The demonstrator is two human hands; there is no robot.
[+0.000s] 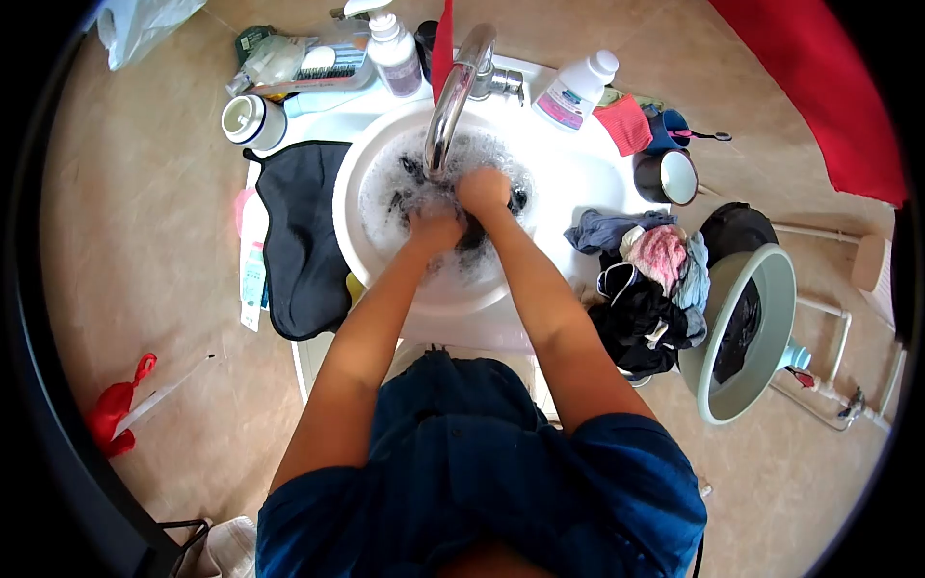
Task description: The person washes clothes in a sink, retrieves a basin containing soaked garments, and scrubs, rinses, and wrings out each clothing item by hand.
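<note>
Dark wet cloth lies in the white round sink, mostly hidden by foamy water. My right hand is closed in a fist below the tap, gripping part of this cloth. Just left of it and nearer my body, my left hand is down in the suds against the cloth, its fingers hidden by foam. Over the basin arches the chrome tap, close to my right hand.
A black mat drapes over the counter's left side. Bottles and a white detergent bottle stand behind. At right are a clothes pile, a mug and a tilted grey-green basin.
</note>
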